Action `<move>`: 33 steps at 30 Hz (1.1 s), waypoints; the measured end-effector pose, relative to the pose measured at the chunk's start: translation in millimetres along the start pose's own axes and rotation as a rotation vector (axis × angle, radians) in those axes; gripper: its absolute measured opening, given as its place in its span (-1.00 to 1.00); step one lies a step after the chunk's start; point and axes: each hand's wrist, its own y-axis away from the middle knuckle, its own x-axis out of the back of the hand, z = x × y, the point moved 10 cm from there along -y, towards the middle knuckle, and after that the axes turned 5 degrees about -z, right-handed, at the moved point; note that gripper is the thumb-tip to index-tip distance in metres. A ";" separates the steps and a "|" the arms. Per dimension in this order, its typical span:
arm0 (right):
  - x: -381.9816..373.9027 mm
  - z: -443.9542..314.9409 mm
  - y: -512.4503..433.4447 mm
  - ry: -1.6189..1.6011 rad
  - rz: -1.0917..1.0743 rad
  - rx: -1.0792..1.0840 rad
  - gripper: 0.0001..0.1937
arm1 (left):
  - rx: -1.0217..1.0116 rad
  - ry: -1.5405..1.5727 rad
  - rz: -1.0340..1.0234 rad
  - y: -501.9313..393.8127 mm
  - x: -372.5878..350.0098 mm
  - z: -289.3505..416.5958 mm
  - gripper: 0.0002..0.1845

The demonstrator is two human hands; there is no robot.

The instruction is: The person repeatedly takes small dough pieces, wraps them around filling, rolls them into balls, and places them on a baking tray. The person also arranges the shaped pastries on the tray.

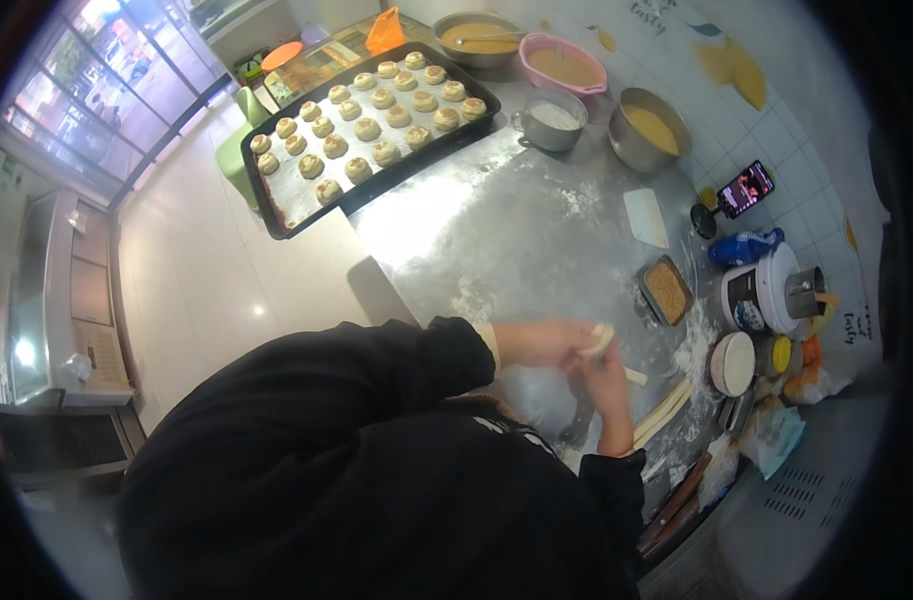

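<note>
My left hand (543, 343) reaches in from the left over the metal worktop, its fingers blurred. My right hand (606, 381) comes up from below and meets it. Between the fingers of both hands is a small pale piece of dough (597, 340), partly covered by them. Just right of my right hand lies a short flat dough strip (636, 376). Longer dough strips (663, 412) rest side by side on the floured metal beyond my right wrist.
A black baking tray (276, 226) bears rows of round pastries. Along the wall stand a pink basin (563, 64), metal pots (649, 130) and a flour pot (552, 120). Nearer are a white scraper (646, 217), a crumb-filled tin (666, 291), a phone (745, 189) and a white tub (760, 289).
</note>
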 end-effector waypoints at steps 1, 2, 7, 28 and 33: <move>-18.4 21.7 -1.1 -0.074 -0.148 -0.260 -0.73 | -0.069 -0.300 0.154 2.8 17.3 18.0 -0.79; -22.2 10.3 0.7 0.086 -0.210 -0.187 -0.76 | -0.160 -0.585 0.246 6.8 26.0 41.0 -0.78; -16.7 -22.4 -23.0 0.185 -0.259 0.047 -0.75 | -0.075 -1.528 0.103 17.8 22.4 40.9 -0.75; -35.6 -36.7 -47.4 0.310 -0.375 0.063 -0.76 | -0.035 -1.015 0.435 36.0 52.2 97.4 -0.60; -14.5 -38.9 -81.3 -0.027 -0.320 0.078 -0.76 | 0.108 -1.243 0.025 24.3 22.9 70.5 -0.70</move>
